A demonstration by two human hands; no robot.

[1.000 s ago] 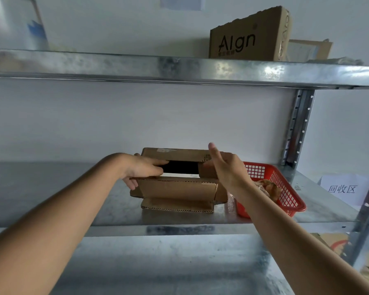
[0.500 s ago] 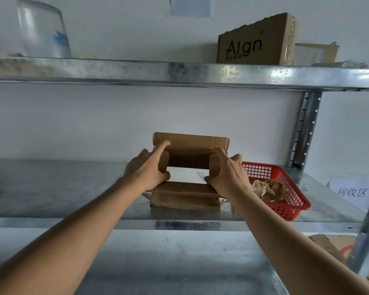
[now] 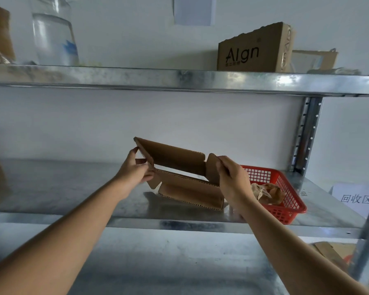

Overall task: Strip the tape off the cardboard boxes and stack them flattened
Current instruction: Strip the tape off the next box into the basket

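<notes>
A small brown cardboard box [image 3: 179, 160], opened out and partly collapsed, is held tilted above the middle metal shelf [image 3: 62, 188], its lower flaps touching the shelf. My left hand [image 3: 136, 169] pinches the box's left end near its side flap. My right hand [image 3: 232, 177] grips the right side flap between thumb and fingers. A red plastic basket [image 3: 285, 184] just right of the box holds a crumpled wad of brown tape [image 3: 266, 193]. I see no tape on the visible faces of the box.
On the upper shelf [image 3: 179, 79] stand a cardboard box printed "AIgn" [image 3: 254, 50], another box behind it, and a clear water bottle [image 3: 51, 35] at the left. A white paper label [image 3: 354, 199] hangs at the right by the shelf upright [image 3: 307, 133].
The box has gone from a closed shape to an opened, slanted one; both hands moved apart to its ends and the lid panel swung up. The view shifted left.
</notes>
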